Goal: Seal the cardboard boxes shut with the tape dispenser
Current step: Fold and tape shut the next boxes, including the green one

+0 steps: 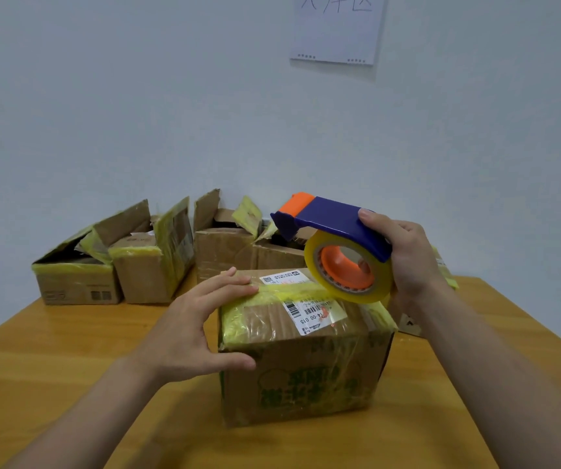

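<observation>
Both forearms reached over the wooden table (pixel 52 350), the left hand (pixel 191 330) spread open bracing the near cardboard box (pixel 306 367), the right hand (pixel 407 258) gripping the tape dispenser (pixel 336 245) over its lid; firm, level pulling along the seam would serve best.

Pale blue-grey wall (pixel 137 96), taped paper sheet (pixel 336 28), wooden table (pixel 52 350)

Soft, even light fills the scene, leaving faint shadows on the honey-coloured wooden table (pixel 52 350) and mild glare on the glossy yellowish tape roll (pixel 350 265). The wide lens bows the edges, and the printed paper sheet on the wall (pixel 338 28) looks slightly blurred, perhaps out of focus.
</observation>
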`<state>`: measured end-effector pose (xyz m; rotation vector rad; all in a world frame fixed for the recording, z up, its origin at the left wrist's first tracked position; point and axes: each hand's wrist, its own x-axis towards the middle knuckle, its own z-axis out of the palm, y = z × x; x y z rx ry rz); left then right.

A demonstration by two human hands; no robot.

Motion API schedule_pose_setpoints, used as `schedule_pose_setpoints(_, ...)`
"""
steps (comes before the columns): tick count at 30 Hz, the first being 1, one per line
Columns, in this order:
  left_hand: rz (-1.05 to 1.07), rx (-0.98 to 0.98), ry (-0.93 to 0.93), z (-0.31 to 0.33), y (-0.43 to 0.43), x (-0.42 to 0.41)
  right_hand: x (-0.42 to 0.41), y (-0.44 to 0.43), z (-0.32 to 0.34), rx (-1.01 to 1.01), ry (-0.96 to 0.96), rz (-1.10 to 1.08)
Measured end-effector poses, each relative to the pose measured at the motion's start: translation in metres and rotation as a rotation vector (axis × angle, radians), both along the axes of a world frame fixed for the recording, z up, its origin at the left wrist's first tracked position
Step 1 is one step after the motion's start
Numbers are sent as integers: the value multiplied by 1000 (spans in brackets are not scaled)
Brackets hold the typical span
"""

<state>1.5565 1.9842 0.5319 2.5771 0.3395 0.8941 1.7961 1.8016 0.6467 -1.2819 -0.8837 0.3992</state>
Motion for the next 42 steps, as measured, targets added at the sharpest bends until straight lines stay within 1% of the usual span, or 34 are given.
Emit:
schedule_pose_setpoints(3,-8,-3,-19,3,-1,2,3,-2,4,-15,1,11)
schedule_pose_setpoints(7,-72,-28,-21,14,3,-6,8,-5,12,-23,16,65)
schedule_pose_setpoints(12,-120,15,29,14,0,-20,8,-6,16,-119,2,142)
schedule_pose_setpoints(16,-87,0,50,12,-5,-19,2,-3,10,-175,12,185)
schedule_pose_setpoints(22,5,-49,20,8,-14,-14,6,-6,3,-154,106,180)
schedule_pose_setpoints(27,31,-80,34,10,-19,-18,9,-8,5,-160,168,291)
schedule_pose_setpoints(31,18,-183,38,37,-24,-15,5,-5,7,-224,23,331)
schedule_pose_setpoints(33,57,-210,39,54,-25,-10,4,-5,9,-246,-12,326)
schedule_pose_setpoints(34,93,-229,11,62,-24,-7,5,-4,10,-260,-26,323)
schedule_pose_setpoints(35,129,-279,-37,70,-22,-4,5,-2,11,-277,-44,320)
schedule_pose_setpoints(36,152,-370,-90,77,-20,-2,5,-1,11,-295,-63,320)
schedule_pose_setpoints(38,139,-652,-138,89,-16,3,3,0,12,-321,-89,325)
schedule_pose_setpoints(40,99,-873,-54,97,-16,11,3,2,12,-327,-81,325)
schedule_pose_setpoints(42,61,-1002,66,96,-17,20,4,2,12,-321,-59,318)
